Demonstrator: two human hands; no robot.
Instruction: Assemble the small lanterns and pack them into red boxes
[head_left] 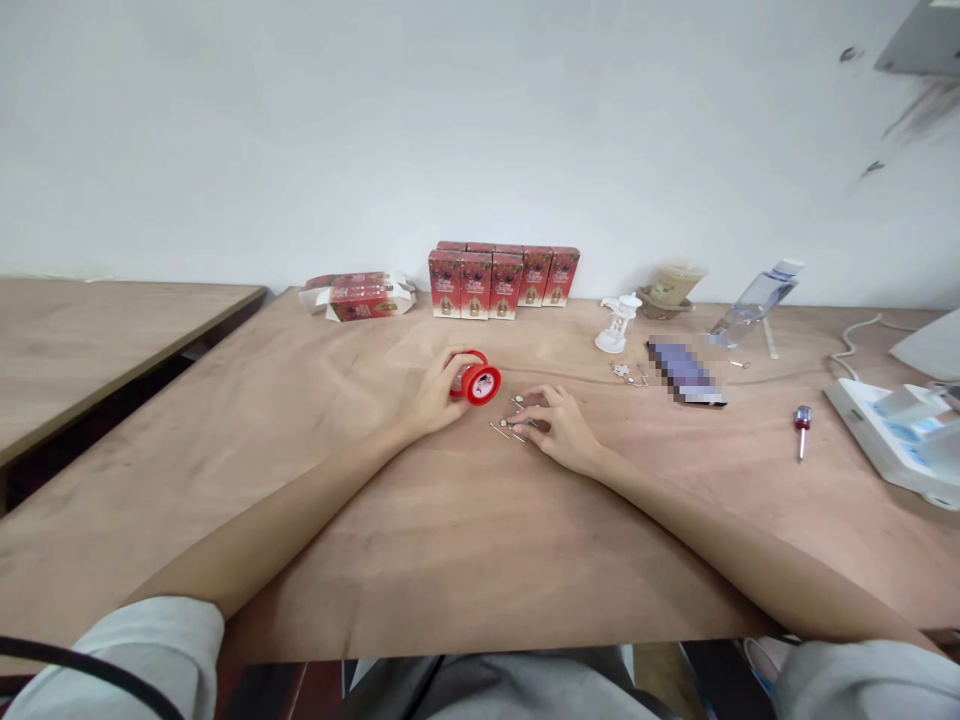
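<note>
My left hand (435,395) is closed around a small red lantern (481,385), tipped so that its round base with a picture on it faces me. Just to the right, my right hand (559,425) rests low over the table, its thumb and fingers drawn together at a small metal piece (504,424). Thin metal rods (498,430) and other tiny parts lie around the fingertips, some partly hidden by them. A white lantern (619,322) of similar shape stands farther back on the right.
Red printed boxes (475,285) stand in rows by the wall, with an opened box (367,297) to their left. On the right are a phone (684,370), a screwdriver (802,432), a tilted bottle (756,303), a cup (673,284) and a power strip (885,440).
</note>
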